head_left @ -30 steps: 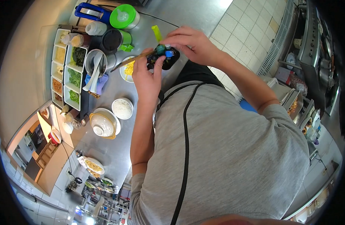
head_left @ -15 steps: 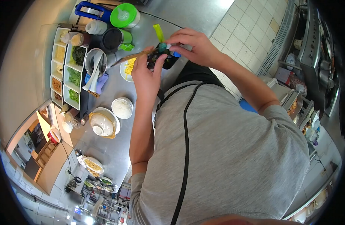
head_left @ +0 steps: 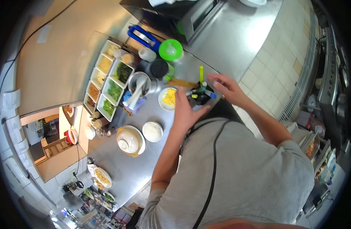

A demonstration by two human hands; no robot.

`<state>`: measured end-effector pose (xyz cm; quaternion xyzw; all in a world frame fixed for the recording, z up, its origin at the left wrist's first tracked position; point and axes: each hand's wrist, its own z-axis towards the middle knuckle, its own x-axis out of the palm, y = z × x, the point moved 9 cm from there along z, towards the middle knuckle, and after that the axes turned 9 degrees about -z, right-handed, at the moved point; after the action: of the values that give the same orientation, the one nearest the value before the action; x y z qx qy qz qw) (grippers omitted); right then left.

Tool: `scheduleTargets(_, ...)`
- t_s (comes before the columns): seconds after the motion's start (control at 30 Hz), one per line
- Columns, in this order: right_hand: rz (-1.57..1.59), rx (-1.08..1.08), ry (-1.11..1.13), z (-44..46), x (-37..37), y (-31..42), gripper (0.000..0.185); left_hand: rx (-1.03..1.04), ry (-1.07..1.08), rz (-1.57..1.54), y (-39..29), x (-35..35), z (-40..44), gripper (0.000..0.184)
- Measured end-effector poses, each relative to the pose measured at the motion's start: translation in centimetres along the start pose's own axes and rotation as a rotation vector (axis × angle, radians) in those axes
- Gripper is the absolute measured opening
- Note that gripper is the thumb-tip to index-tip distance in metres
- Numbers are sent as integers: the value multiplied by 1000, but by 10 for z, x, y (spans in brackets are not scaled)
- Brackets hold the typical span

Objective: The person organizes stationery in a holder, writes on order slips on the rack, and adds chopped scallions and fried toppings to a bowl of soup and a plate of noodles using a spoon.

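A dark container point(head_left: 206, 101) at the edge of the steel counter holds several pens or similar slim items, among them a blue-ended one point(head_left: 210, 94) and an upright yellow-green strip point(head_left: 201, 74). My left hand point(head_left: 186, 110) is at its left side, thumb and fingers spread apart; whether they touch it I cannot tell. My right hand point(head_left: 229, 88) hovers just right of it, fingers apart and holding nothing. Behind the container lies a flat wooden piece point(head_left: 183, 83). A white bowl of yellow shreds point(head_left: 168, 98) stands beside my left fingers.
Garnish trays point(head_left: 114, 90) line the left, near a metal pot with white spoons point(head_left: 139, 84). A lidded clay pot point(head_left: 128, 141) and a rice bowl point(head_left: 152, 132) sit nearer. Behind are a green-lidded tub point(head_left: 170, 50) and a dark-topped jar point(head_left: 159, 69). Tiled floor point(head_left: 267, 72) is right.
The view has swung, shifting the counter right and down. My right hand has drawn away from the items in the container and spread its fingers. My left hand has opened wider beside it.
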<state>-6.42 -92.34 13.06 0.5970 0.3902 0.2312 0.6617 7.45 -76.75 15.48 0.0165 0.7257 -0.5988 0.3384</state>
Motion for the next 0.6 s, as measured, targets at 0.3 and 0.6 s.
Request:
scheduleTargets(0.3, -92, 133, 5, -2, 18, -31, 32, 20, -97, -260, 14, 3, 4, 132)
scheduleTargets(0.6, -140, 237, 11, -4, 18, -27, 33, 239, -143, -71, 16, 19, 0, 113)
